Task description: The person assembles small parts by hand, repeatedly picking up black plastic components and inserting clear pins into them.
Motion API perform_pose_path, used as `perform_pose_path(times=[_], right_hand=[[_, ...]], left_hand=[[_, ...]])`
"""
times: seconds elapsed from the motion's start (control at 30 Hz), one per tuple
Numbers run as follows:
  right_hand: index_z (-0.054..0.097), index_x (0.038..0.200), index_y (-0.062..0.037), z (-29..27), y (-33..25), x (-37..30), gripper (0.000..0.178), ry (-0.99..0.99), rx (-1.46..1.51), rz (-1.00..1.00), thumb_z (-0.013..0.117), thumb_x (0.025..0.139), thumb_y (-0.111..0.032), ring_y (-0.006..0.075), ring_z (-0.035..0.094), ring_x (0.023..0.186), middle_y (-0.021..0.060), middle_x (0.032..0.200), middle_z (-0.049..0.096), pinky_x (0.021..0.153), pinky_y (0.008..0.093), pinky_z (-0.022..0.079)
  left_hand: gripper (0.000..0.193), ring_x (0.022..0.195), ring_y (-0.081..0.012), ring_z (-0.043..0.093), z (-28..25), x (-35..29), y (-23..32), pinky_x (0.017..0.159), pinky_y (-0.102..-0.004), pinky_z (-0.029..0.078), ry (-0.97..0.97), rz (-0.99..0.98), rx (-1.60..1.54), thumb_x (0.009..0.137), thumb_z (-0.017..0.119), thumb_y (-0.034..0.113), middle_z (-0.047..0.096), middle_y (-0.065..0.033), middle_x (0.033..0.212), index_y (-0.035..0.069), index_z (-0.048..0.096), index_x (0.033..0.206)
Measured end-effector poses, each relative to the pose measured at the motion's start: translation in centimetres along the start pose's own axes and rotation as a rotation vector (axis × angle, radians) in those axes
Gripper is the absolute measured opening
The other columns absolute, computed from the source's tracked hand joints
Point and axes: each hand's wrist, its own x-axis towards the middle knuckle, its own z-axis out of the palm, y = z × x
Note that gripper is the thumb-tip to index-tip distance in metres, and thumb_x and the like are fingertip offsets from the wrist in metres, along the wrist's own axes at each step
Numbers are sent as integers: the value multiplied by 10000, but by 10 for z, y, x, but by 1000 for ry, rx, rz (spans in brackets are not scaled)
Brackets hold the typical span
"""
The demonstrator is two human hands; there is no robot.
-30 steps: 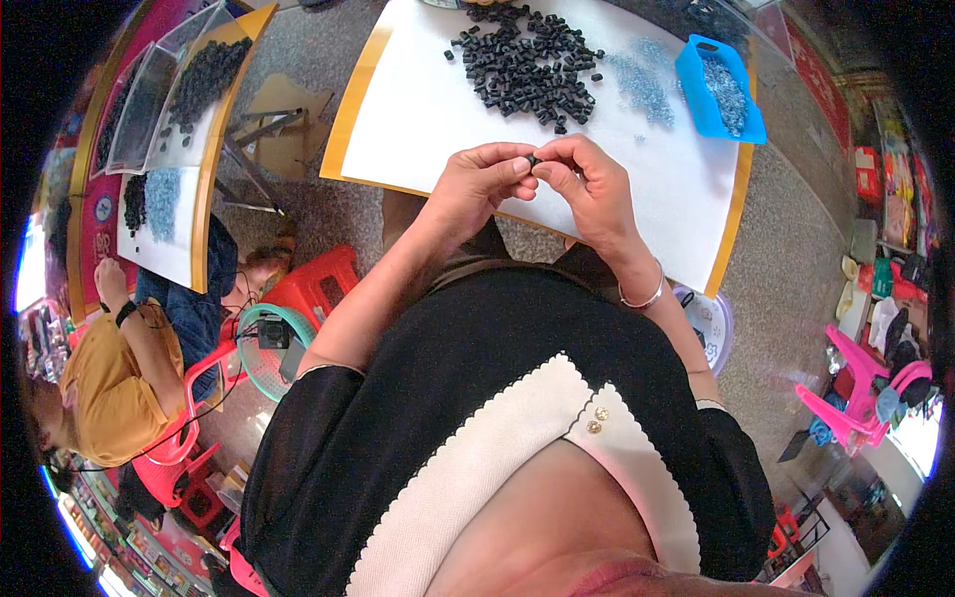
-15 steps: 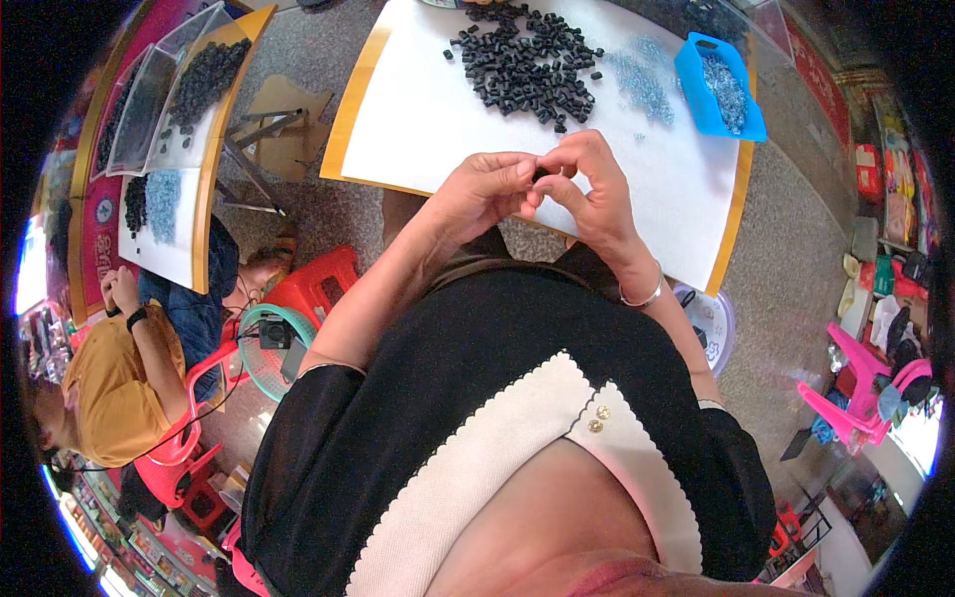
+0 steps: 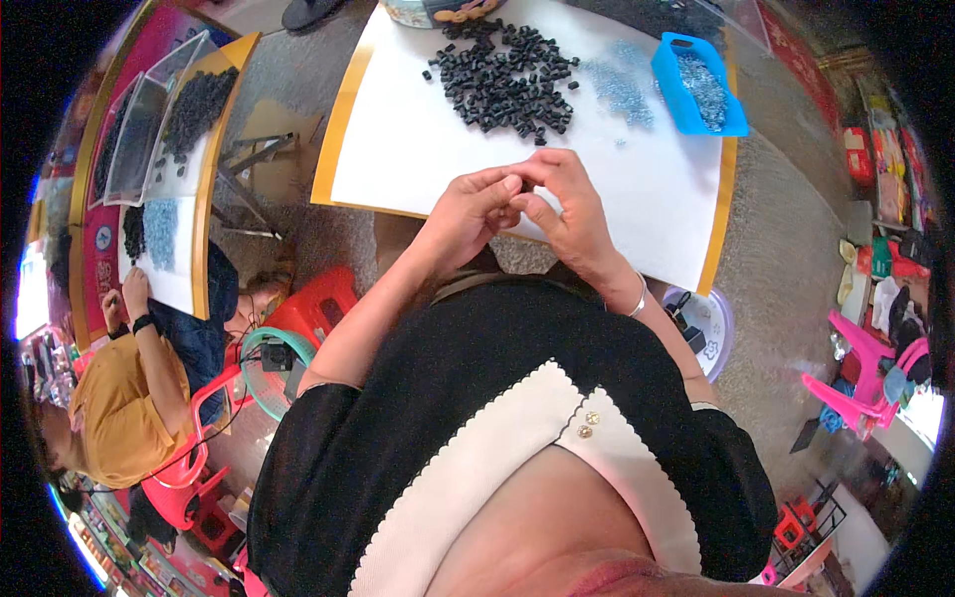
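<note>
Black and mostly hidden, a piece (image 3: 527, 185) is sitting between the two hands' fingertips, over the board's near edge. The left hand (image 3: 462, 219) is pinching it between thumb and forefinger; the right hand (image 3: 577, 221) is curling thumb and fingers about its other side, whether gripping I cannot tell. Beyond them, a black pile (image 3: 505, 88) is lying on the white board (image 3: 393, 129), clear bits (image 3: 619, 85) and a blue tray (image 3: 736, 119) resting to its right.

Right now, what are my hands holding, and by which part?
A small dark piece, pinched between your left hand and right hand; the part gripped is hidden.
</note>
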Motion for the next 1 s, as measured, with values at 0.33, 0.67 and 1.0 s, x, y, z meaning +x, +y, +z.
perform_pose_path(times=[0.33, 0.67, 1.0], right_hand=[[655, 1023, -59, -60, -1, 60, 209, 129, -274, -84, 670, 831, -140, 223, 627, 820, 100, 949, 658, 774, 348, 494], [627, 1039, 0, -210, 58, 250, 248, 437, -908, -27, 553, 854, -147, 391, 590, 952, 218, 955, 633, 834, 439, 468], [680, 995, -60, -67, 89, 196, 165, -74, -630, -351, 631, 854, -130, 253, 624, 895, 98, 934, 662, 802, 348, 483]], left_hand=[[410, 690, -82, 451, -1, 0, 4, 609, -228, 393, -87, 43, 61, 985, 507, 318, 601, -41, 959, -20, 571, 1208], [359, 729, -71, 518, -23, 2, 0, 623, -212, 435, -1, -39, 41, 978, 524, 280, 623, -35, 955, -6, 579, 1188], [284, 682, -58, 506, -21, 8, 12, 603, -196, 423, 66, -86, 63, 965, 548, 234, 619, -6, 919, 22, 604, 1145]])
